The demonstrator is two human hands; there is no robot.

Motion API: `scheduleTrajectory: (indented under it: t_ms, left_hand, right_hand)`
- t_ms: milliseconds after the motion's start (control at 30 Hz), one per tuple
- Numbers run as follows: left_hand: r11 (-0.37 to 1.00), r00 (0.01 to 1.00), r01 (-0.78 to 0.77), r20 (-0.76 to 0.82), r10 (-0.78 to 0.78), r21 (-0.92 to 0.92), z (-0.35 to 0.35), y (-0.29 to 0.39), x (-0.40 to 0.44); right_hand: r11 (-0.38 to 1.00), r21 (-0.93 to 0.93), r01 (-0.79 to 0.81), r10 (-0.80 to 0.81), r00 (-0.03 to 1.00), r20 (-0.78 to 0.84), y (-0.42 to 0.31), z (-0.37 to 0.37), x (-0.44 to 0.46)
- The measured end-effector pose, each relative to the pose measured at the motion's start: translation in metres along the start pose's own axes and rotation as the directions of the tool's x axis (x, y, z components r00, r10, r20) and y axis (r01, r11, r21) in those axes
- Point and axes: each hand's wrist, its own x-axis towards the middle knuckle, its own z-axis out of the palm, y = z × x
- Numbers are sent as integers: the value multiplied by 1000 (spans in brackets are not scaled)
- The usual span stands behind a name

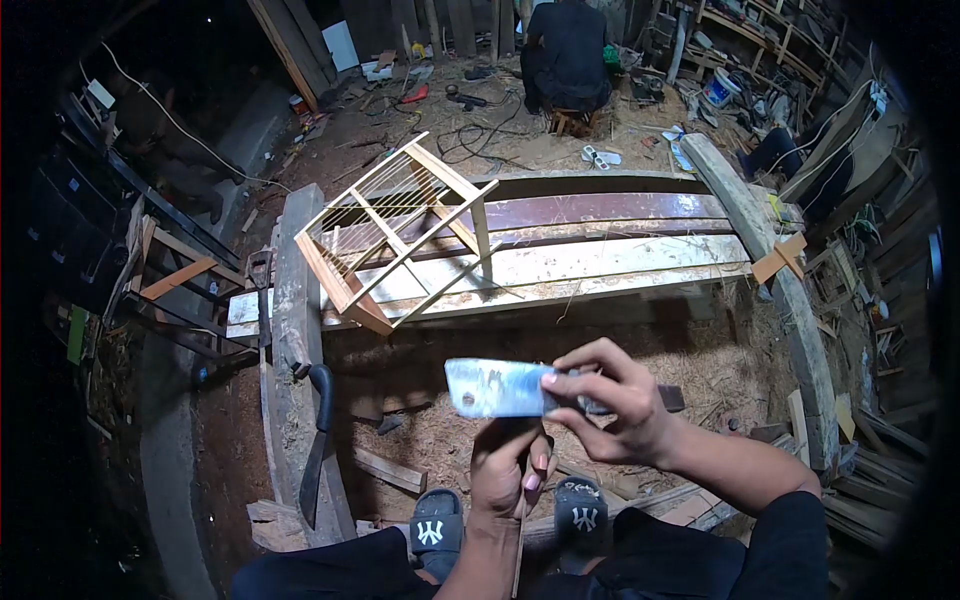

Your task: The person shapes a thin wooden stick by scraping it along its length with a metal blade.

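At twelve o'clock, the room is closed off by a wall (462, 30) of rough upright boards, with a tilted white panel (340, 46) seen at eleven. The bare floor (320, 150) is strewn with wood shavings and scraps. Between one and two o'clock, a cluttered rack (765, 42) is filled with timber, and a bucket (718, 88) is set below it. A low plank bench (620, 262), coloured white and maroon, is flanked by a thick beam (294, 270) at nine and a second beam (797, 330) at three. At eight, a pale strip of ground (165, 450) is shown. The centre is brightly lit, while the outer edges are sunk in darkness
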Motion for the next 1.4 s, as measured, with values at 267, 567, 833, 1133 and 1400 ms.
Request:
scheduleTrajectory:
  t_ms: [267,567,833,1133,1400]
  left_hand:
    - [998,997,-37,75,33,46,1,1,1]
    - [998,997,-4,-73,-1,-67,6,-2,0]
    - [997,988,-41,-143,50,66,4,-6,-2]
    - [979,996,-85,29,81,184,3,2,5]
    - [962,997,-73,37,65,263,9,3,11]
  right_hand:
    - [1000,13,-27,27,999,-39,10,0,-2]
    - [1000,4,16,-17,1000,22,-3,2,-6]
    - [1000,-7,29,-29,999,42,-2,-1,-9]
    - [992,-88,-90,81,991,-102,29,-2,-4]
    - [315,695,-646,678,666,311,34,-7,-9]
